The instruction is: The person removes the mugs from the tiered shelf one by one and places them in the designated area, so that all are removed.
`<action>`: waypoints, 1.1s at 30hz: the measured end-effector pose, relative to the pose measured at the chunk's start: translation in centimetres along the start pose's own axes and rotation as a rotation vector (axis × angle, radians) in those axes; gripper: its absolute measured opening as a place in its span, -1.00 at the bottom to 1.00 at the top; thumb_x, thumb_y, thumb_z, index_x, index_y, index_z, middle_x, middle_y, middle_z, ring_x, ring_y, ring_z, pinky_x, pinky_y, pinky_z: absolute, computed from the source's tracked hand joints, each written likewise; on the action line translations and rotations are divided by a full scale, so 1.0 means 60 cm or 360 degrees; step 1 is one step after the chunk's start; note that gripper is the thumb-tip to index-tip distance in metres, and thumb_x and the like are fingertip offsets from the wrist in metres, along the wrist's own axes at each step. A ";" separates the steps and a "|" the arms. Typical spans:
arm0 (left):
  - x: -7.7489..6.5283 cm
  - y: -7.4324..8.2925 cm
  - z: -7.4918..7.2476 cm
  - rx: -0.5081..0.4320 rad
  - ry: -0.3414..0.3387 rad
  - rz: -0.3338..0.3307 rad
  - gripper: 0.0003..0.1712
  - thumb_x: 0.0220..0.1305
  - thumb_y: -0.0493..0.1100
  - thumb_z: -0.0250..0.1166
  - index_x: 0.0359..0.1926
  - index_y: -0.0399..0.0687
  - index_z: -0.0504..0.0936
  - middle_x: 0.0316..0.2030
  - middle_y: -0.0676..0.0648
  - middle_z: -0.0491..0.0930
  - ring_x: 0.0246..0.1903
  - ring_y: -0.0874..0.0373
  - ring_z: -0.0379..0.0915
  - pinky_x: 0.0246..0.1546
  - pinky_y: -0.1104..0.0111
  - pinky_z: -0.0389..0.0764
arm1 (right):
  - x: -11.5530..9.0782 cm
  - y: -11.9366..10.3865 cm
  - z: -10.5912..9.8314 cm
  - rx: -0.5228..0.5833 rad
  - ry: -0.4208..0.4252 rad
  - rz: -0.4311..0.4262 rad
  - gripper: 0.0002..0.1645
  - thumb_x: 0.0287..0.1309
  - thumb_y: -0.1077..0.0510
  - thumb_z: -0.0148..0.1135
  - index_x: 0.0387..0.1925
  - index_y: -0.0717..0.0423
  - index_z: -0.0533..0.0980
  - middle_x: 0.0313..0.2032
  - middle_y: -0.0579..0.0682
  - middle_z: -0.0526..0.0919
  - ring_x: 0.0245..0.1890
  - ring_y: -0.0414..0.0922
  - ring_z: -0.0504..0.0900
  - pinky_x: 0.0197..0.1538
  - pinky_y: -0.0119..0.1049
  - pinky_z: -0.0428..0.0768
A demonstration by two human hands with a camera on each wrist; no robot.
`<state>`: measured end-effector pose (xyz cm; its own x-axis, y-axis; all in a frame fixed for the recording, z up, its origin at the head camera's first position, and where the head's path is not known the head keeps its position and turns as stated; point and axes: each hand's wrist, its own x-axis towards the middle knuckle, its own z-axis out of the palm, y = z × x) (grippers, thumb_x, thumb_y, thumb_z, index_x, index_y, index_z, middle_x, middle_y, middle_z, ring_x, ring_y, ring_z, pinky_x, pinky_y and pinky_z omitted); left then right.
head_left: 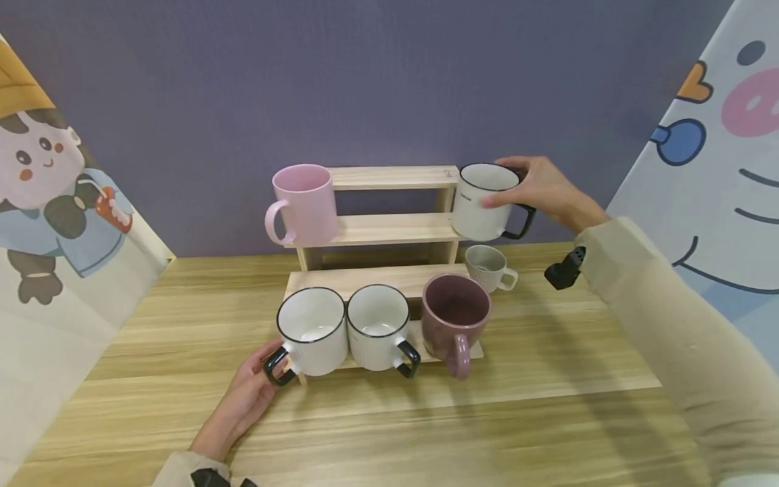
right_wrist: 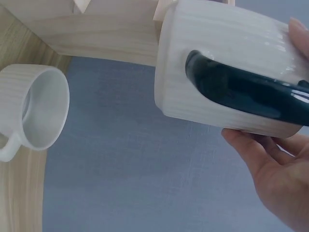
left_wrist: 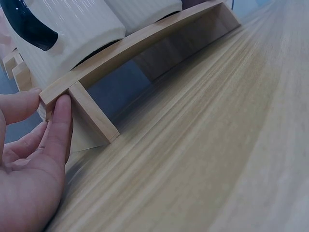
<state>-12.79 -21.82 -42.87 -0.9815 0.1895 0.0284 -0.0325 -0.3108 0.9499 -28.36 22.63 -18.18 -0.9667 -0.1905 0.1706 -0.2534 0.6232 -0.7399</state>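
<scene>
My right hand (head_left: 538, 186) grips a white mug (head_left: 481, 210) with a black rim and black handle, thumb on its front and fingers behind. The mug is at the right end of the middle shelf of a wooden tiered rack (head_left: 395, 230). In the left wrist view, my left hand (left_wrist: 36, 159) pinches the end of the rack's lowest shelf (left_wrist: 120, 50) between thumb and fingers. On that lowest tier stand two more black-rimmed white mugs, a left one (head_left: 313, 341) and a middle one (head_left: 379, 331), with a mauve mug (head_left: 455, 318) to their right.
A pink mug (head_left: 307, 206) stands at the left end of the middle shelf. A small grey-white cup (head_left: 487, 267) sits on the wood-grain table (head_left: 389, 433) at the rack's right side. Behind rises a blue-grey wall (head_left: 365, 81); cartoon panels flank both sides.
</scene>
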 end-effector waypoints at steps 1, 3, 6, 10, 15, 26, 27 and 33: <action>0.000 0.000 0.000 0.0000 -0.0004 0.0004 -0.65 0.33 -0.37 0.09 0.03 0.13 0.41 -0.05 0.16 0.57 -0.05 0.36 0.49 0.00 0.52 0.58 | 0.000 0.001 -0.001 -0.0011 0.0000 0.0003 -0.07 -0.17 0.08 0.54 0.26 0.22 0.33 -0.17 -0.21 0.57 -0.24 -0.34 0.52 -0.21 -0.54 0.49; -0.001 0.000 -0.001 -0.0009 -0.0016 0.0011 -0.64 0.33 -0.38 0.08 0.03 0.13 0.41 -0.05 0.15 0.57 -0.05 0.35 0.50 0.01 0.52 0.58 | -0.001 0.004 -0.004 -0.0028 0.0000 0.0011 -0.07 -0.16 0.07 0.54 0.27 0.20 0.33 -0.16 -0.20 0.57 -0.23 -0.34 0.52 -0.20 -0.53 0.49; 0.000 0.000 -0.002 -0.0025 -0.0040 0.0013 -0.63 0.33 -0.38 0.08 0.03 0.15 0.42 -0.05 0.15 0.57 -0.05 0.34 0.50 0.01 0.52 0.58 | -0.003 0.010 -0.010 -0.0051 0.0003 0.0026 -0.05 -0.15 0.05 0.53 0.28 0.19 0.31 -0.14 -0.20 0.56 -0.21 -0.33 0.51 -0.20 -0.52 0.49; 0.000 0.000 -0.002 -0.0031 -0.0055 0.0021 -0.63 0.33 -0.39 0.08 0.02 0.16 0.44 -0.05 0.15 0.57 -0.06 0.35 0.51 0.00 0.52 0.58 | -0.008 0.015 -0.017 -0.0045 0.0005 0.0036 -0.06 -0.14 0.05 0.53 0.28 0.19 0.31 -0.18 -0.27 0.56 -0.22 -0.34 0.52 -0.20 -0.52 0.50; 0.000 0.000 -0.002 -0.0045 -0.0059 0.0031 -0.62 0.33 -0.39 0.07 0.01 0.18 0.47 -0.06 0.15 0.57 -0.07 0.35 0.50 0.00 0.53 0.58 | -0.014 0.020 -0.026 -0.0034 0.0011 0.0024 -0.11 -0.12 0.08 0.52 0.26 0.21 0.33 -0.24 -0.31 0.57 -0.25 -0.35 0.53 -0.23 -0.54 0.51; 0.000 0.000 -0.003 -0.0037 -0.0037 0.0012 -0.64 0.34 -0.39 0.07 0.01 0.16 0.47 -0.05 0.14 0.54 -0.08 0.35 0.49 -0.02 0.52 0.59 | -0.024 0.048 -0.043 -0.0152 0.0044 0.0062 -0.12 -0.11 0.01 0.51 0.25 0.16 0.35 -0.23 -0.33 0.56 -0.24 -0.35 0.51 -0.18 -0.46 0.44; 0.000 0.000 -0.003 -0.0034 -0.0031 0.0008 -0.64 0.34 -0.38 0.07 0.00 0.16 0.47 -0.05 0.14 0.54 -0.08 0.35 0.49 -0.02 0.52 0.59 | -0.024 0.051 -0.044 -0.0160 0.0049 0.0071 -0.12 -0.11 0.00 0.51 0.25 0.15 0.35 -0.23 -0.33 0.56 -0.24 -0.35 0.50 -0.17 -0.44 0.43; -0.001 0.003 -0.001 -0.0021 0.0004 -0.0024 -0.66 0.33 -0.37 0.09 0.02 0.12 0.42 -0.05 0.13 0.53 -0.07 0.35 0.48 0.00 0.52 0.58 | -0.029 0.068 -0.050 -0.0202 0.0039 0.0161 -0.03 -0.09 -0.06 0.49 0.33 0.11 0.26 -0.12 -0.22 0.54 -0.20 -0.32 0.46 -0.07 -0.30 0.40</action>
<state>-12.74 -21.91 -42.72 -0.9813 0.1921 0.0133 -0.0498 -0.3201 0.9461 -27.84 27.77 -19.53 -0.9877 -0.1041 0.1162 -0.1553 0.7292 -0.6664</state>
